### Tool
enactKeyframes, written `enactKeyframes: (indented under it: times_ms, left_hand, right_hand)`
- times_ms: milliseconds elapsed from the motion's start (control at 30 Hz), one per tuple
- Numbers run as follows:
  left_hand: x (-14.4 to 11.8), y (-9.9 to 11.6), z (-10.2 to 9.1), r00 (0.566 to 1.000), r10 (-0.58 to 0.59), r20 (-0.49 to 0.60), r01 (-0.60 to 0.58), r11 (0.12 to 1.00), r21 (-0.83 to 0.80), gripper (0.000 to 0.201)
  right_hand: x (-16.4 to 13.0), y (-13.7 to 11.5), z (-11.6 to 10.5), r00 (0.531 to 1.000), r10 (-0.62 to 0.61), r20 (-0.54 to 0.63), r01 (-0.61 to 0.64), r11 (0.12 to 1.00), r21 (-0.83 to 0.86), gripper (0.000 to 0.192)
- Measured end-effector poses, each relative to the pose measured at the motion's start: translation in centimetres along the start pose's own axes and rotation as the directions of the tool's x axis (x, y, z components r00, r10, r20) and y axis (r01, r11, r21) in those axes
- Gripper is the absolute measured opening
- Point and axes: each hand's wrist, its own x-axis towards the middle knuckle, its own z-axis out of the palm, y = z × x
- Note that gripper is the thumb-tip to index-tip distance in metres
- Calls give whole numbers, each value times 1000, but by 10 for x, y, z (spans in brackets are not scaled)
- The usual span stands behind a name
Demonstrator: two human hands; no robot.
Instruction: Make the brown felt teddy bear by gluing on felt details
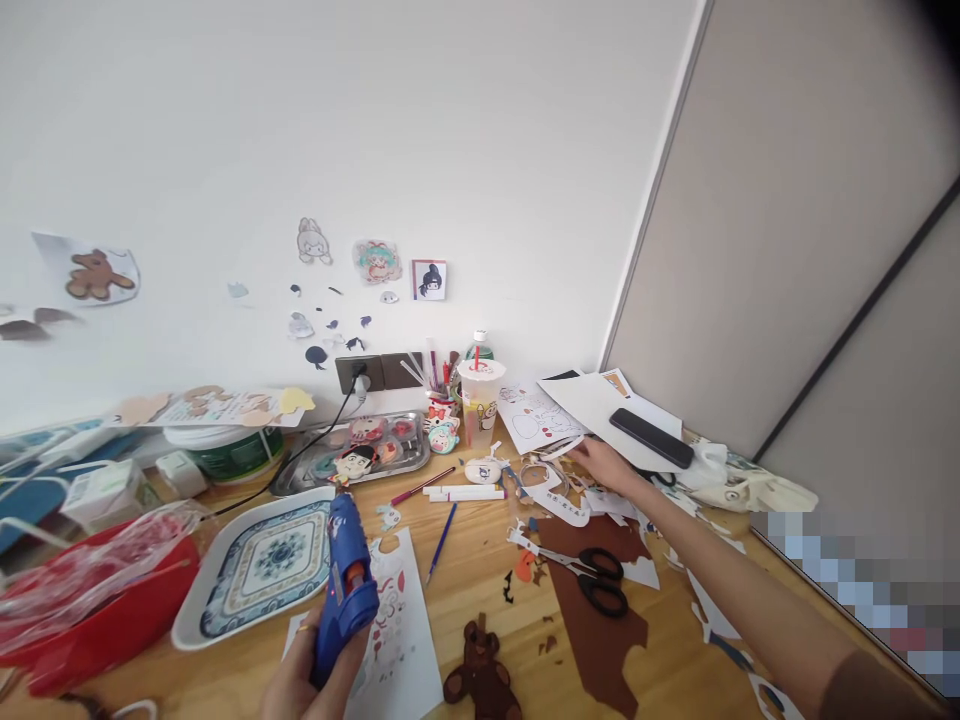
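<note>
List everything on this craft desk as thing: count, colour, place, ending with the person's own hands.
glue gun: one, blue, near edge, held upright
scissors: one pair, black handles, on brown sheet
brown sheet: one, right of centre
bear cutout: one, brown, near edge
patterned tray: one, blue and white, left
metal tray: one, silver, by wall
cup: one, clear with straw, by wall
phone: one, black, on white paper
left hand: wrapped round the glue gun
right hand: reaching onto paper scraps

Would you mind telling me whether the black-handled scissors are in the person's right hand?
No, the scissors lie on the wooden table, while the right hand reaches among paper cut-outs farther back.
</note>
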Motion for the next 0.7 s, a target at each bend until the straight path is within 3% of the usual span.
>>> enactKeyframes:
  times_ms: [67, 167, 400, 700]
  left_hand:
    - [-2, 3, 1, 1000, -4, -11, 4, 1000, -1, 54]
    - [-3, 5, 1, 1000, -7, -6, 7, 1000, -7, 54]
    - [-3, 4, 1, 999, 35, -17, -36, 999, -16, 50]
    - [-7, 8, 2, 999, 37, -21, -38, 999, -30, 52]
  right_hand:
    - [-2, -1, -1, 994, -96, 50, 96, 995, 2, 26]
    - [-7, -2, -1, 986, -140, 87, 143, 989, -27, 25]
    - [4, 6, -26, 995, -59, 83, 64, 997, -50, 26]
    - [25, 17, -67, 984, 77, 162, -93, 992, 89, 26]
